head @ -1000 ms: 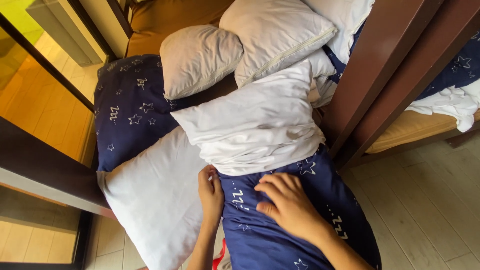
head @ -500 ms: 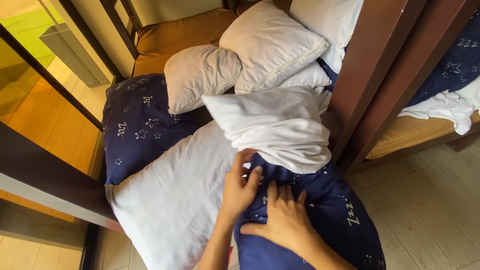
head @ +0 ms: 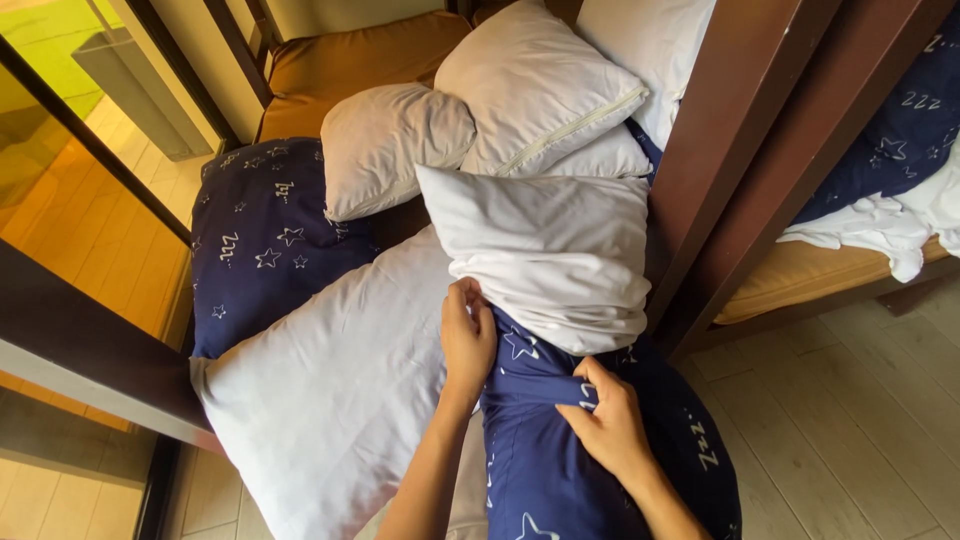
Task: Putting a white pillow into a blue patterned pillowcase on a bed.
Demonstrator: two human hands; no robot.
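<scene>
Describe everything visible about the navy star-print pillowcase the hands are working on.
The pillowcase is dark navy fabric printed with white stars and small zigzag marks, soft and creased. It partly covers a white pillow, whose upper end sticks out bare from the bunched open edge. It lies at the bed's near edge, its lower end hanging towards the floor, beside a brown post. The left hand grips the open edge at the pillow; the right hand pinches a fold of cloth lower down.

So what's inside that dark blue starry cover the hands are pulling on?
A white pillow sticks out of the blue cover; the left hand and right hand grip the cover's edge. How far the pillow reaches inside is hidden.
</scene>
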